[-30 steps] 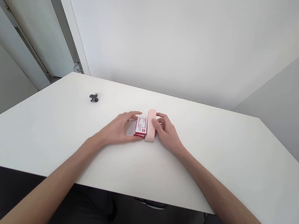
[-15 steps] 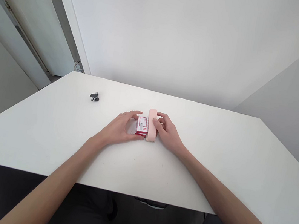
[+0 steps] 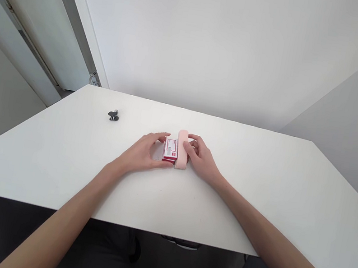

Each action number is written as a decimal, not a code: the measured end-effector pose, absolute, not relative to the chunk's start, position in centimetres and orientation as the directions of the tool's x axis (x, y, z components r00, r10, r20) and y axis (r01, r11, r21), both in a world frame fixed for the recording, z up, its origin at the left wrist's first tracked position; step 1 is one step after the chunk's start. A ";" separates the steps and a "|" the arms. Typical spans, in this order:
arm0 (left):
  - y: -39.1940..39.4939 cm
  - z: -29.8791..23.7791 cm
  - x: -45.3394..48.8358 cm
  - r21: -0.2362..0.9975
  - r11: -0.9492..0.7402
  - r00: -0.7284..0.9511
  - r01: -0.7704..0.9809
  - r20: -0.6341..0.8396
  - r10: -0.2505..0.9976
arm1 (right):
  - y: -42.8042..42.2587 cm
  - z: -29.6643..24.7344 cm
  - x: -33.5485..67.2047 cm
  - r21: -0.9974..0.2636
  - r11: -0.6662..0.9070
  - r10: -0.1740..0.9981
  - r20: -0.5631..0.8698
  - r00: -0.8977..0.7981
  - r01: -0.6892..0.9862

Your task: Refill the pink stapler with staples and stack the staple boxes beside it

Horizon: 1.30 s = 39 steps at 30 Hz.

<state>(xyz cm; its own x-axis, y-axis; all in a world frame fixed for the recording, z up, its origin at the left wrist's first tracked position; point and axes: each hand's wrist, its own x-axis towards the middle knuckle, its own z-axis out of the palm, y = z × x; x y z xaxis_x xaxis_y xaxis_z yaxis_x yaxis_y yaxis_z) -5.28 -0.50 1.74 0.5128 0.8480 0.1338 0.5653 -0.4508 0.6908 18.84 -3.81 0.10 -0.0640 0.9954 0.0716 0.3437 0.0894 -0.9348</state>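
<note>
My left hand (image 3: 143, 152) curves around a small red-and-white box (image 3: 171, 149), with the thumb along its near side and fingers at its far side. Between the palm and the box is a pale greyish patch (image 3: 157, 150) that I cannot make out clearly. A long pink object with rounded ends (image 3: 182, 149) lies right beside the box, its length pointing away from me. My right hand (image 3: 203, 158) grips the pink object from the right, the thumb on top and the other fingers at its far right side. Its underside is hidden.
A small black-and-silver item (image 3: 113, 115), perhaps a clip, lies at the back left of the white table (image 3: 240, 199). Behind the table's far edge rises a white wall (image 3: 208, 43). Below the front edge, a dark chair wheel (image 3: 135, 250) shows.
</note>
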 end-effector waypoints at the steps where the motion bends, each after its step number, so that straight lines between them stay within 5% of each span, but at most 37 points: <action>1: -0.5 1.8 -5.3 0.692 -0.456 0.515 0.561 0.139 0.845 | -3.8 0.1 18.8 -0.935 0.091 0.995 0.073 -0.065 0.343; 39: -0.8 2.3 -5.0 0.712 -0.448 0.491 0.541 0.166 0.855 | -3.8 0.1 18.8 -0.932 0.098 0.995 0.080 -0.066 0.348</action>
<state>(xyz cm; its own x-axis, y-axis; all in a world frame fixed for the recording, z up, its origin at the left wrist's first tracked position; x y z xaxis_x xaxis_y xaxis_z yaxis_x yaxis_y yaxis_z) -5.02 -0.81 2.27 0.4912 0.8551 0.1657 0.5405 -0.4485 0.7118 18.85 -3.82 0.06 -0.0662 0.9946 0.0803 0.3484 0.0984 -0.9322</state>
